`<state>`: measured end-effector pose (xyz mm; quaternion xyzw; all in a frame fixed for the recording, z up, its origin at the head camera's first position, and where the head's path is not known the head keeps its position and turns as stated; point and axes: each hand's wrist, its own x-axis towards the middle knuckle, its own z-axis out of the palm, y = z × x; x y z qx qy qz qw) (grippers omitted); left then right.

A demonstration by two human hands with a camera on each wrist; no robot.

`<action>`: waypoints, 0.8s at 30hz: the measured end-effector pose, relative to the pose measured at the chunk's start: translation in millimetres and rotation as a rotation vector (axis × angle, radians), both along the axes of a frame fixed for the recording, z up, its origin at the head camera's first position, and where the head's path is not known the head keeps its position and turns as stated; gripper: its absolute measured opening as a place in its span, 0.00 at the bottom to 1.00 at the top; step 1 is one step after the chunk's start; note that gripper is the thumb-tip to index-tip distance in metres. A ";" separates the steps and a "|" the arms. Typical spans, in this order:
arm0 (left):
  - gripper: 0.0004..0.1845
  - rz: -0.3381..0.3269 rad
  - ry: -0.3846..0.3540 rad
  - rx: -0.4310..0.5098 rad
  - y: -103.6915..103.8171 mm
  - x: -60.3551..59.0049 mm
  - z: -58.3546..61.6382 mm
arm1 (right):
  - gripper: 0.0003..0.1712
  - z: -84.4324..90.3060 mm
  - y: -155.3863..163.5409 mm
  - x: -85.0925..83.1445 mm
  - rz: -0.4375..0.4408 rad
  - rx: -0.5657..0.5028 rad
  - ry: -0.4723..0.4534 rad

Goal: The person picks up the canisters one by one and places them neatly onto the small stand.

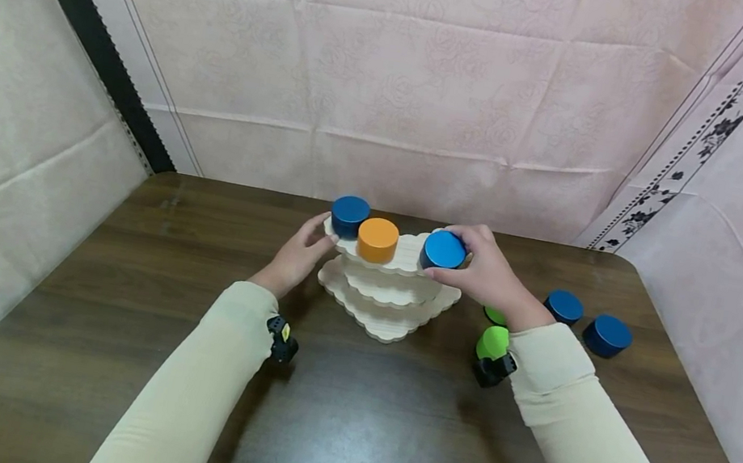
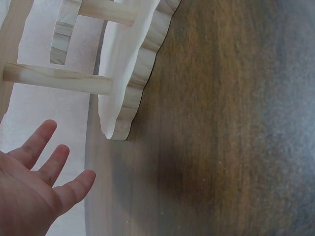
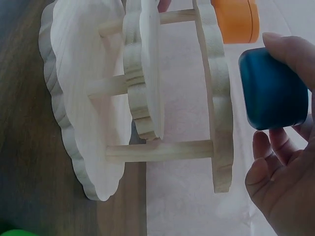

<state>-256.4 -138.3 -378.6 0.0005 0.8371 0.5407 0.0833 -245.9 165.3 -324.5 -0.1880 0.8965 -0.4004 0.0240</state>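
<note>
on the dark wood table [image 1: 111, 286], right hand [image 1: 489, 276] grips a blue cylinder [image 1: 444, 250], left hand [image 1: 297, 256] open.

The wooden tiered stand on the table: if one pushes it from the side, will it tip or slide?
The wooden tiered stand probably slides rather than tips: its bottom tier looks widest. Still, thin dowels join the tiers, so it may be light and wobble. The cylinders on top, such as the orange one, appear loose and could slip off.
</note>
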 end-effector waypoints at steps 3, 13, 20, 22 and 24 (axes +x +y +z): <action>0.35 0.004 -0.003 -0.002 0.0 0.2 0.0 | 0.37 -0.1 -4.7 -2.1 0.004 0.008 0.004; 0.35 0.010 -0.020 0.001 0.2 -0.3 0.8 | 0.37 0.9 -18.5 -5.9 0.038 0.036 0.028; 0.35 0.012 -0.013 0.008 0.9 -0.5 0.6 | 0.37 0.9 -23.1 -9.2 0.038 0.046 0.023; 0.35 0.011 -0.010 0.008 0.8 -0.7 0.2 | 0.38 0.7 -24.2 -10.4 0.035 0.050 0.014; 0.35 0.013 -0.009 0.006 0.5 -1.4 -0.6 | 0.38 0.7 -25.4 -11.5 0.034 0.057 0.005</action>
